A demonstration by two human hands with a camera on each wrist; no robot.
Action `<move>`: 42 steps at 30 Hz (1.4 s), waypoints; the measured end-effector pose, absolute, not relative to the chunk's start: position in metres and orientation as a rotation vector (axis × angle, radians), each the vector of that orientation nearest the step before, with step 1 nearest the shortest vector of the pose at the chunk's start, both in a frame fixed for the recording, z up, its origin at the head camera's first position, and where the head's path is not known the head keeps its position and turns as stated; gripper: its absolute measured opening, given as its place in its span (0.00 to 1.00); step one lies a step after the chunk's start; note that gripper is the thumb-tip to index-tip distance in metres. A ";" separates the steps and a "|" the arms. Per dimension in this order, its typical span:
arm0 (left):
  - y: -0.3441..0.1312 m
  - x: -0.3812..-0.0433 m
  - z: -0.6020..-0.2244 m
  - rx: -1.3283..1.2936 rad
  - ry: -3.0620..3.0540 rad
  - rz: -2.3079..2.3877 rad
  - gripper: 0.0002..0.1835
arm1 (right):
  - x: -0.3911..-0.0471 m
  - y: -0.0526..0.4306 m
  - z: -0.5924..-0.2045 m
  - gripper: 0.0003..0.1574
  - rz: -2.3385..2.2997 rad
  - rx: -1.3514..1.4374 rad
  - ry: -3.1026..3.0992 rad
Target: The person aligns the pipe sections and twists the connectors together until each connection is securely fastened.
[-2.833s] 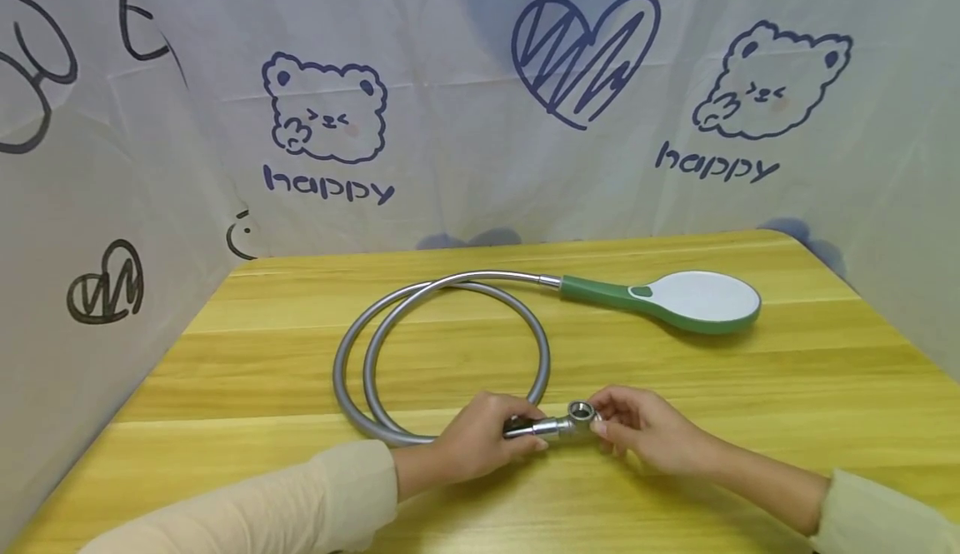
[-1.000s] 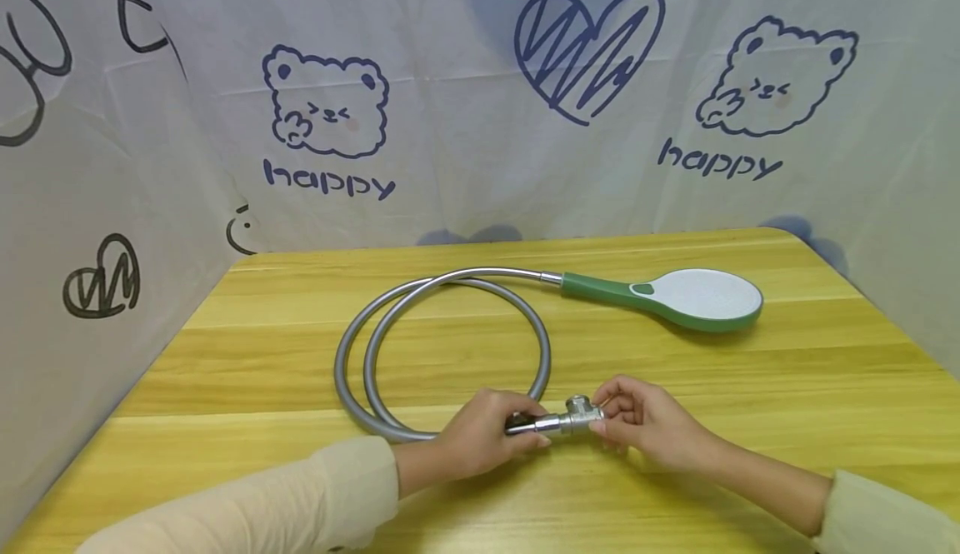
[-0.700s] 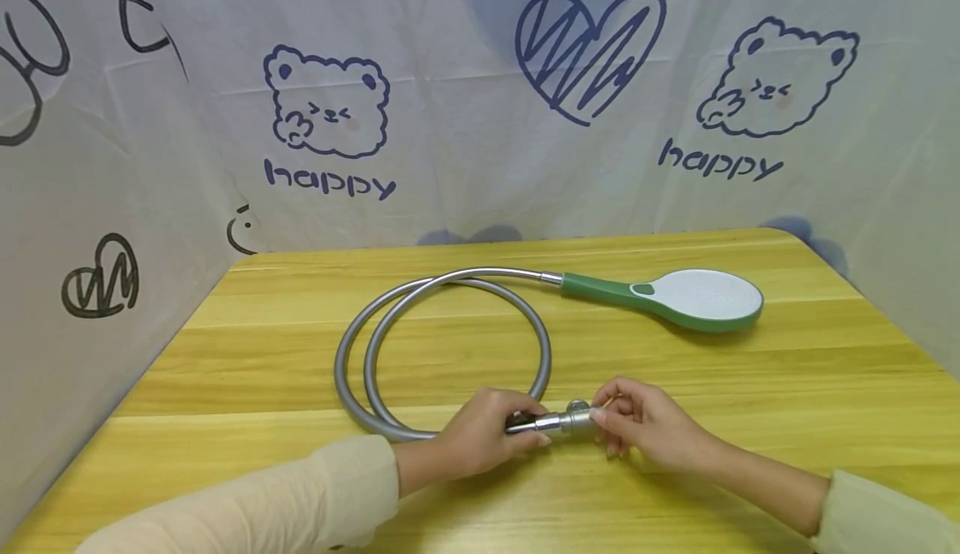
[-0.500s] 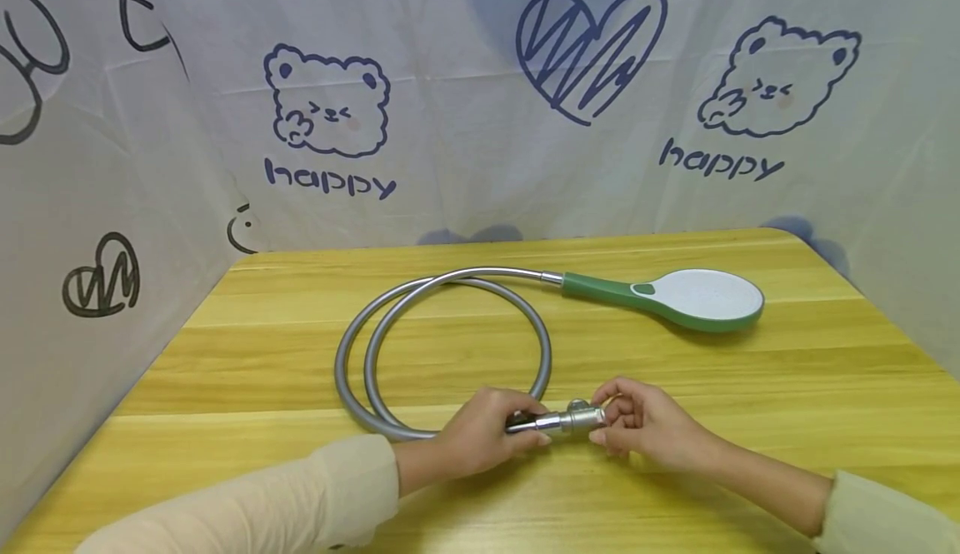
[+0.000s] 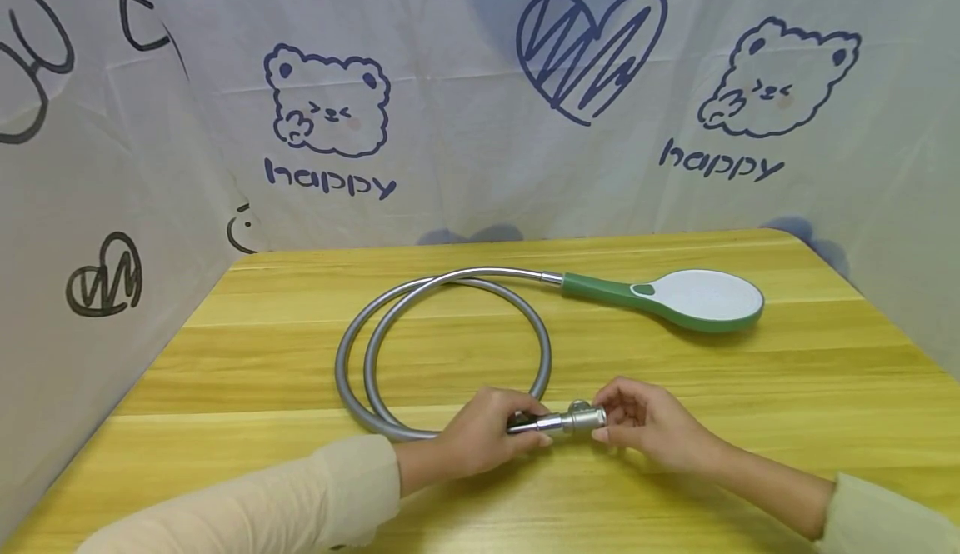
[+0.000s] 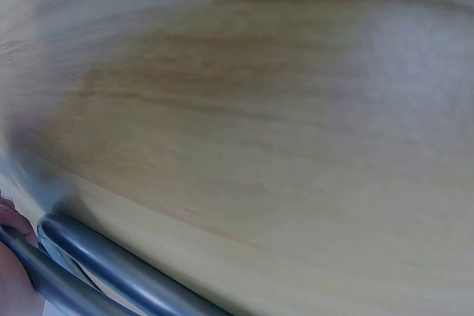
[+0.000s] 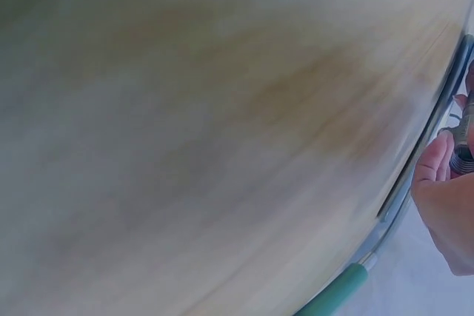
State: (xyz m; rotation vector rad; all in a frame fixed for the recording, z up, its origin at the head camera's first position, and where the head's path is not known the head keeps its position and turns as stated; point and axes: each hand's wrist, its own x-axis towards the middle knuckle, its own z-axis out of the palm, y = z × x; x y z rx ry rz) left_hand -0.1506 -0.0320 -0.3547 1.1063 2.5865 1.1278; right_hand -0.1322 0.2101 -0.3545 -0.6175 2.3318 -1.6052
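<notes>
A grey shower hose [image 5: 341, 354] lies coiled on the table, joined at its far end to a green and white handheld shower head [image 5: 705, 296]. My left hand [image 5: 483, 437] grips the hose's chrome end near the table's front, with a little of the chrome connector [image 5: 550, 424] showing past the fingers. A silver metal tee fitting [image 5: 583, 417] sits on that connector, its side port pointing away from me. My right hand [image 5: 652, 425] pinches the fitting's free end between thumb and fingers. In the right wrist view, the threaded end of the fitting [image 7: 462, 155] shows beside the fingers.
The yellow wood-grain table [image 5: 247, 354] holds the hose loops left of centre and the shower head at the back right. White cloth [image 5: 450, 121] with bear and heart drawings hangs behind and along the sides.
The tee fitting has turned about the hose's axis: its side port faced upward and now points away from me. My right fingers have shifted around its end; the left hand stays put.
</notes>
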 end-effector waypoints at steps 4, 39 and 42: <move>-0.032 -0.150 -0.354 1.094 2.574 1.132 0.09 | -0.132 0.210 -0.352 0.23 -1.599 -0.577 2.326; -0.033 -0.150 -0.355 1.108 2.585 1.123 0.09 | -0.134 0.211 -0.358 0.22 -1.634 -0.692 2.139; -0.034 -0.150 -0.355 1.104 2.590 1.113 0.09 | -0.134 0.211 -0.359 0.20 -1.621 -0.730 2.162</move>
